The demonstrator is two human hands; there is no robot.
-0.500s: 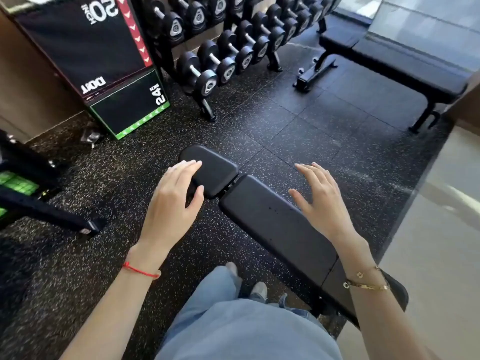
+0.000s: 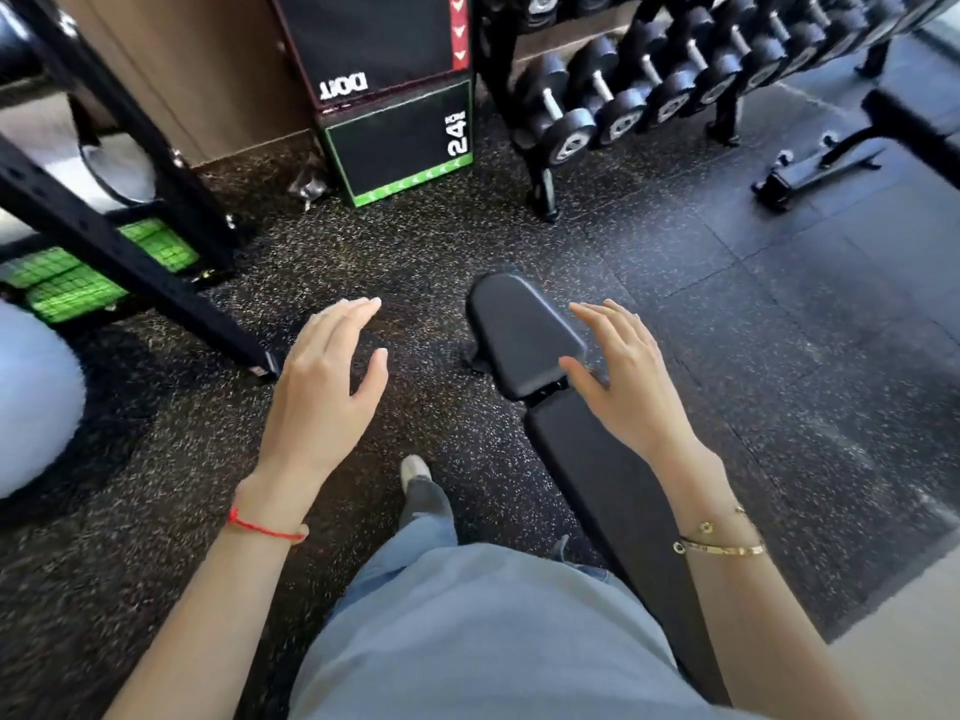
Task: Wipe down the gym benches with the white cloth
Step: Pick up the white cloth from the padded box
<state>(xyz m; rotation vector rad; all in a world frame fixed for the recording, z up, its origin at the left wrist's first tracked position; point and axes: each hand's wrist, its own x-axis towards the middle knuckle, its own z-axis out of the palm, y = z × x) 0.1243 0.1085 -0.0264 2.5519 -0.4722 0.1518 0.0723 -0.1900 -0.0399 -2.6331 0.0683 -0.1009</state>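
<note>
A black padded gym bench (image 2: 597, 459) runs from the lower right toward the middle, ending in a separate small seat pad (image 2: 519, 335). My right hand (image 2: 618, 376) hovers with relaxed fingers over the gap between seat pad and long pad, holding nothing. My left hand (image 2: 327, 387) floats palm down over the speckled floor, to the left of the bench, also holding nothing. A second black bench (image 2: 914, 127) shows at the far right edge. No white cloth appears in view.
A dumbbell rack (image 2: 649, 96) stands at the back right. Stacked plyo boxes (image 2: 395, 142) sit at the back middle. A black rack frame (image 2: 114, 220) crosses the left side above green mats, with a pale ball (image 2: 31, 397) at the left edge.
The view has swung left, so the bench now lies to the right. My left hand has come off the seat pad and is over the floor; my right hand is now near the seat pad.
</note>
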